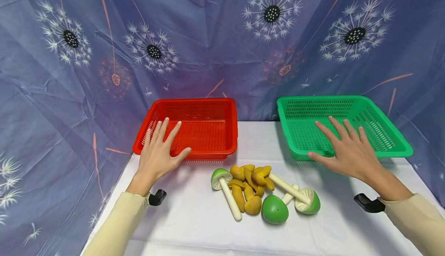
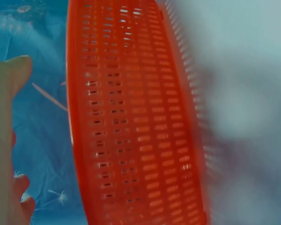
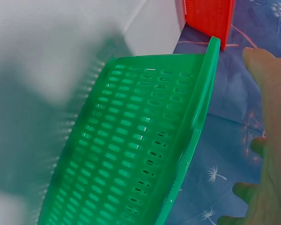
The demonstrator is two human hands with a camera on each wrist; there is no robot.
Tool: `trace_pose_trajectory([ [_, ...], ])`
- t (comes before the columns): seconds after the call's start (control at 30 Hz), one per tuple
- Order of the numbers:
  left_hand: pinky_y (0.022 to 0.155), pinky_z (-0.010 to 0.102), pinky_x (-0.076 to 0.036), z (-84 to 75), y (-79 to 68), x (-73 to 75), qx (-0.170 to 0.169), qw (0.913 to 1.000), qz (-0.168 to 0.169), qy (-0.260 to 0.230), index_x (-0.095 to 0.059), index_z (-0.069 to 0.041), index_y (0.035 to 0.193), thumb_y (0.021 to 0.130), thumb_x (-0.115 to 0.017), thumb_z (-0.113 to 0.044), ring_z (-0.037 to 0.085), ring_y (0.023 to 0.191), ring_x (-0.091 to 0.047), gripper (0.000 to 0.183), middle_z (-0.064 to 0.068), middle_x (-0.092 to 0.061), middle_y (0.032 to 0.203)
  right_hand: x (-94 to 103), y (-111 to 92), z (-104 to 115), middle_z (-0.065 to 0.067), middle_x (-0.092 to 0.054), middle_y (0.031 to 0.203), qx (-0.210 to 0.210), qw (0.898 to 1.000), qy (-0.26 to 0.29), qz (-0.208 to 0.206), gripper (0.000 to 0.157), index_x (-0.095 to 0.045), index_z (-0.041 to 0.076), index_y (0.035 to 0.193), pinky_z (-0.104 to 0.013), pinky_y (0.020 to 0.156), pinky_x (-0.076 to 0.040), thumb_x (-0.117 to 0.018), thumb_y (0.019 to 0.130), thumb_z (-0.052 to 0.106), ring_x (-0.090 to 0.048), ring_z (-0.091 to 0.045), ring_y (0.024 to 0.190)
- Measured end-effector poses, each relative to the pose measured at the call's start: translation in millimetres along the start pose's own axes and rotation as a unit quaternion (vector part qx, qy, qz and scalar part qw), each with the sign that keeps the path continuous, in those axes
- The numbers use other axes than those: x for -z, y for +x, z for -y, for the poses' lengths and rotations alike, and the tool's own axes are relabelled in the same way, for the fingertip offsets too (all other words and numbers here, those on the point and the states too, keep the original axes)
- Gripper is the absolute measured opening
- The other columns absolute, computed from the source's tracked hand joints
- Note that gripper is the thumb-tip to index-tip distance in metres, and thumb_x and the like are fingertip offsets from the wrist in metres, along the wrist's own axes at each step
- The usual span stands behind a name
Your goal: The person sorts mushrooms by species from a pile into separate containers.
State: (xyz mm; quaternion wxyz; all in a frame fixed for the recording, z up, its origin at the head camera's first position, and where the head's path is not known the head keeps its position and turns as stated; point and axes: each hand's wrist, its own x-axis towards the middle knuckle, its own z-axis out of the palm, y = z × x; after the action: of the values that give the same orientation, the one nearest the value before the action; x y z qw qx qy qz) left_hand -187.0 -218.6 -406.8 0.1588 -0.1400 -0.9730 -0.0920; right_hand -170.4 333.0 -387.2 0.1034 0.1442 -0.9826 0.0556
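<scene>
Progress by my read: zero handling done. All the mushrooms lie in a loose pile on the white cloth (image 1: 194,225), between the hands and nearer the viewer than the baskets; I see none in the red basket (image 1: 194,155) or the green basket (image 1: 394,153). Picking them up is all left, I'd judge. Left hand (image 1: 158,155): released, fingers spread, hovering over the red basket. Right hand (image 1: 351,151): same, over the green one. Both hold nothing.

Materials: baskets look like moulded plastic, slotted walls, rounded rectangular rims. Three green-capped mushrooms (image 1: 275,209): smooth domed caps, long cream stems, pale gilled undersides. Mustard-brown mushrooms (image 1: 253,205): stubbier, matte, overlapping, so I can't get a firm count. Dandelion-print backdrop (image 1: 215,36) is creased blue fabric.
</scene>
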Motion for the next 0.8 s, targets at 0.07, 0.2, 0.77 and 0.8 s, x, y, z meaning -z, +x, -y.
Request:
trace_pose_trajectory([
  [0.07, 0.124, 0.058, 0.000, 3.9, -0.6, 2.8, 0.003, 1.0000, 0.000, -0.002, -0.021, -0.033, 0.165, 0.093, -0.052, -0.073, 0.037, 0.156, -0.010, 0.087, 0.011, -0.011, 0.172, 1.8, 1.8, 1.0, -0.019, -0.013, 0.169, 0.010, 1.000, 0.000, -0.001, 0.105, -0.018, 0.033, 0.166, -0.078, 0.113, 0.001, -0.071, 0.083, 0.069, -0.018, -0.061, 0.145],
  [0.2, 0.124, 0.060, 0.000, 15.1, -3.5, 10.6, 0.012, 0.9998, -0.001, -0.017, -0.020, -0.033, 0.165, 0.094, -0.054, -0.071, 0.039, 0.156, -0.010, 0.088, 0.011, -0.012, 0.171, 6.2, 10.0, 5.1, -0.019, -0.019, 0.168, 0.043, 0.999, 0.004, 0.006, 0.103, -0.023, 0.031, 0.165, -0.079, 0.113, -0.006, -0.074, 0.083, 0.067, -0.024, -0.059, 0.143],
  [0.77, 0.115, 0.074, -0.013, 74.2, -28.1, 21.6, 0.077, 0.9910, -0.013, -0.109, -0.021, -0.030, 0.165, 0.093, -0.066, -0.058, 0.052, 0.148, -0.020, 0.090, 0.023, -0.018, 0.167, 22.0, 61.8, 73.1, -0.013, -0.034, 0.163, 0.216, 0.961, 0.130, 0.117, 0.079, -0.042, 0.029, 0.157, -0.069, 0.103, -0.041, -0.078, 0.090, 0.049, -0.036, -0.044, 0.145],
  [0.8, 0.113, 0.077, -0.013, 77.1, -29.3, 21.3, 0.085, 0.9900, -0.012, -0.112, -0.021, -0.030, 0.165, 0.093, -0.066, -0.059, 0.053, 0.148, -0.020, 0.090, 0.023, -0.017, 0.167, 20.7, 64.2, 78.7, -0.012, -0.034, 0.163, 0.223, 0.956, 0.139, 0.129, 0.078, -0.043, 0.029, 0.157, -0.069, 0.104, -0.041, -0.078, 0.090, 0.048, -0.035, -0.043, 0.145],
])
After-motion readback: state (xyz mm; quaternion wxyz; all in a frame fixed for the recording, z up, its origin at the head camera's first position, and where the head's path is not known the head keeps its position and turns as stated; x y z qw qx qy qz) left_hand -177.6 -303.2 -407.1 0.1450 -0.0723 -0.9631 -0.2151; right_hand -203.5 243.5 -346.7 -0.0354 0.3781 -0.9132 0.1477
